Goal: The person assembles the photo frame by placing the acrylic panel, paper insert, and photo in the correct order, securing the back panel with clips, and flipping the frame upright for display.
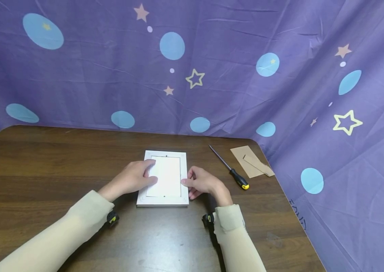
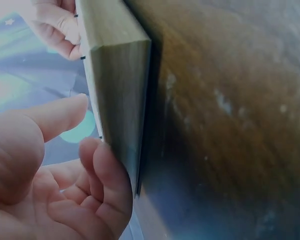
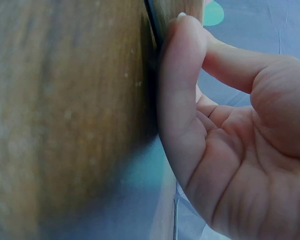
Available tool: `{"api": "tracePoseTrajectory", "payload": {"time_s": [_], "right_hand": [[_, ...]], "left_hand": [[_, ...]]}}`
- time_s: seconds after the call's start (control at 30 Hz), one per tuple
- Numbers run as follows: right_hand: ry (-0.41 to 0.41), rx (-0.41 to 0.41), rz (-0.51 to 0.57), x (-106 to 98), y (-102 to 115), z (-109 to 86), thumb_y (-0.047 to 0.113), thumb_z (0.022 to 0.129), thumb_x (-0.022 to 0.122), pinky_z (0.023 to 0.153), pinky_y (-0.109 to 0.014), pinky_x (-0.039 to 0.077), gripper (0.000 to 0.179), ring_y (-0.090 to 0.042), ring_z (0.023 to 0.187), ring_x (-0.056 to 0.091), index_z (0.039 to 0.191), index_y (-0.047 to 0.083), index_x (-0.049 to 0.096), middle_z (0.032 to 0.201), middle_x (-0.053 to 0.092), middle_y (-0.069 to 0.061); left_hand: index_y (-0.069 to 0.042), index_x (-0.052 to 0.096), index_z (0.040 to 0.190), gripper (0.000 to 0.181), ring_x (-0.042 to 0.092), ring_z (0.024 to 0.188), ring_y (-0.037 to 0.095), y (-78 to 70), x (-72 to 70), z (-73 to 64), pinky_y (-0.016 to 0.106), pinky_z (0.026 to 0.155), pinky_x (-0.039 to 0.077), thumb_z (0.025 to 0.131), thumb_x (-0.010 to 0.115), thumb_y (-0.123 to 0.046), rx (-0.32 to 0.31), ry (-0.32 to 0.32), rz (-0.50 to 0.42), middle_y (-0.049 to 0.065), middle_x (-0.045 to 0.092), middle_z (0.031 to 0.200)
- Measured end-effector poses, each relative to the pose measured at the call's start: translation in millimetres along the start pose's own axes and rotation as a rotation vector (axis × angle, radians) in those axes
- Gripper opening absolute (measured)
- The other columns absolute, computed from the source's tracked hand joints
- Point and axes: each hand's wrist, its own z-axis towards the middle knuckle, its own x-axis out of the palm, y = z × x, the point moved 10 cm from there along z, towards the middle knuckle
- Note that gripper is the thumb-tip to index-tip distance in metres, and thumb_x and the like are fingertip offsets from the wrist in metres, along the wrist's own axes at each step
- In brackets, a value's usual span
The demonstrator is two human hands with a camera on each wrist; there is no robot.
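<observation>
The head view is evenly bright and fairly sharp, though the white panel washes out almost featureless and pale glare lies on the tabletop at bottom centre. Both wrist views look dimmer and hazy (the left one whitens at its upper left), their wood blurred, dark shadow beside the picture frame.

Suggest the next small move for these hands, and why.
Perhaps let the right hand release the white picture frame and fetch the brown backing board: it lies off to the side, no board covers the white insert, and the left hand could steady the frame.
</observation>
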Motion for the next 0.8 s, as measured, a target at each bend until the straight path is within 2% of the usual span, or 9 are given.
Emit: {"api": "tracePoseTrajectory", "payload": {"time_s": [0.2,0.47,0.67,0.8], "right_hand": [[-0.004,0.008,0.002,0.1,-0.2,-0.5,0.019,0.105,0.070,0.063,-0.035,0.066,0.025,-0.021,0.065,0.068,0.109,0.003,0.052,0.086,0.061,-0.012],[-0.005,0.012,-0.003,0.0,0.7,-1.0,0.020,0.105,0.070,0.064,-0.036,0.067,0.025,-0.022,0.066,0.068,0.110,0.003,0.053,0.087,0.061,-0.012],[-0.003,0.001,-0.004,0.3,0.3,-0.8,0.020,0.105,0.070,0.064,-0.037,0.067,0.024,-0.022,0.066,0.068,0.109,0.003,0.053,0.086,0.061,-0.013],[-0.005,0.001,-0.005,0.4,-0.4,-0.6,0.020,0.105,0.070,0.064,-0.037,0.067,0.024,-0.022,0.066,0.068,0.109,0.003,0.053,0.086,0.061,-0.013]], "left_hand": [[0.005,0.051,0.151,0.065,0.053,0.069,0.018,6.9,-9.1,-1.0,0.031,0.063,0.045,0.097,0.076,-0.022,0.023,-0.035,-0.049,0.005,0.060,0.080],[0.004,0.049,0.153,0.067,0.058,0.078,0.022,28.5,-18.5,-4.7,0.031,0.065,0.048,0.098,0.076,-0.024,-0.068,-0.079,-0.115,0.011,0.063,0.097],[0.003,0.042,0.157,0.070,0.069,0.079,0.022,41.1,-12.8,-9.3,0.034,0.070,0.062,0.100,0.075,-0.020,-0.143,-0.041,-0.278,0.017,0.068,0.104],[0.004,0.039,0.158,0.071,0.071,0.085,0.022,44.4,-7.6,-11.7,0.034,0.076,0.066,0.100,0.074,-0.018,-0.179,-0.013,-0.364,0.018,0.068,0.107]]}}
